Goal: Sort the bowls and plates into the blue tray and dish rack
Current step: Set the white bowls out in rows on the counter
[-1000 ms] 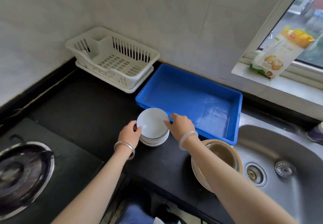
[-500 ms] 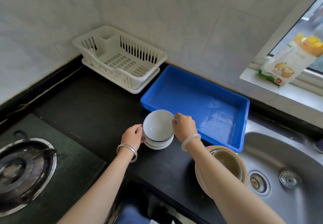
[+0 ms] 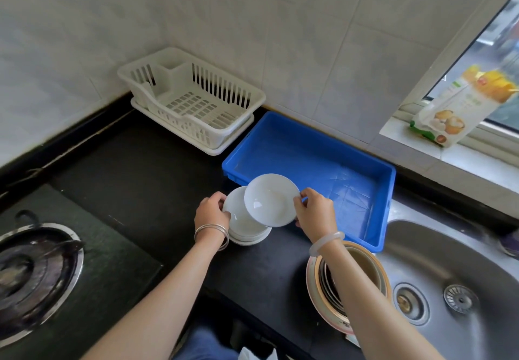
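Found right hand [image 3: 314, 210] clamped on the right rim of a white bowl [image 3: 271, 199], thumb and fingertips pinching the edge; pale bangle [image 3: 327, 243] on that wrist. Found left hand [image 3: 212, 210] curled round the left side of the stack of white bowls [image 3: 247, 227], silver bangles [image 3: 210, 231] at the wrist.

Held bowl clear of the stack, tilted, mouth facing up and towards the camera, left edge overlapping the stack in this view. Round in outline, so no long axis to record. Plain glossy white inside, small highlight near the base, no pattern visible. Positioned over the near left corner of the blue tray [image 3: 323, 163], just above its front wall.

Stack standing upright on the black countertop [image 3: 140, 168], just beside the tray's near left corner.

White dish rack [image 3: 191, 101] on its drip tray in the back corner, just left of the tray. Pile of plates with a brown bowl [image 3: 365, 264] at the counter edge under the right forearm. Steel sink [image 3: 449, 261] to the right, gas burner [image 3: 31, 272] far left, printed packet [image 3: 455, 101] on the window sill.
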A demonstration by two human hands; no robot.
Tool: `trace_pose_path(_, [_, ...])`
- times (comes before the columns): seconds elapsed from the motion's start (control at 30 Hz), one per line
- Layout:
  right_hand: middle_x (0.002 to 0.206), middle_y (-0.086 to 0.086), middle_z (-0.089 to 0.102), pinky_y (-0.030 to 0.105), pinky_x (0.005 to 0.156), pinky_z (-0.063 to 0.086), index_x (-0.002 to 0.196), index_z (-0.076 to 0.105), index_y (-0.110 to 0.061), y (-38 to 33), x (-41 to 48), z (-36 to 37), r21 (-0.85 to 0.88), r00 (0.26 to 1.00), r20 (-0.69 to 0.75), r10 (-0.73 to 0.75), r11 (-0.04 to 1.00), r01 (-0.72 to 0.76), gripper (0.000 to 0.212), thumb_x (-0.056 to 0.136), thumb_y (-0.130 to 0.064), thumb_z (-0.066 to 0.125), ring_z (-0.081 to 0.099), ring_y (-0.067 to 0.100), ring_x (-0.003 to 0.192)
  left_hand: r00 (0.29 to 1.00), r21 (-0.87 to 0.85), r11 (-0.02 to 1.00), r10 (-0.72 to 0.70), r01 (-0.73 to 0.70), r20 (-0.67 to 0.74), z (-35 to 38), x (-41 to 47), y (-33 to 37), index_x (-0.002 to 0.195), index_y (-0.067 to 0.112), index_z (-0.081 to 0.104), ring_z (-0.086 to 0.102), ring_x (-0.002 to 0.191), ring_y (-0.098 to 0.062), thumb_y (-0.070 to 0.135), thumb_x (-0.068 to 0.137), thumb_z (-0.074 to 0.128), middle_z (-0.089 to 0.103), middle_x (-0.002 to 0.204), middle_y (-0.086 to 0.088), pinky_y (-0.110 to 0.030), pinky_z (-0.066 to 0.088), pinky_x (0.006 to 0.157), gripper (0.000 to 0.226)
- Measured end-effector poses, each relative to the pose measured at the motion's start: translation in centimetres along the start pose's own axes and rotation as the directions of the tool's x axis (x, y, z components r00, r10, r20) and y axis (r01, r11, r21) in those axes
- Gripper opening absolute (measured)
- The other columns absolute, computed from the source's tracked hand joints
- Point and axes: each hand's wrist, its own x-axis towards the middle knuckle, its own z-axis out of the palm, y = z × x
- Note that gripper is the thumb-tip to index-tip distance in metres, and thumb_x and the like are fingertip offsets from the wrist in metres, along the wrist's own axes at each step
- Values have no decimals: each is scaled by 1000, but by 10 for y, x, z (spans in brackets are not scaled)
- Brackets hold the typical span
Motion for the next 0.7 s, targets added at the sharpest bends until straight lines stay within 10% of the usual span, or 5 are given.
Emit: trace_pose_path(0.7, [45,3,59,5,39,35,75,62,-8,-93,28,-19,199,978,58,-199,963,184,21,90,-10,48,50,3,31,981,-624,777,-173,83,-84,-99,31,-20,79,24,59,60,94,-26,-7,77,62,61,103,-2,-28,56,47,30])
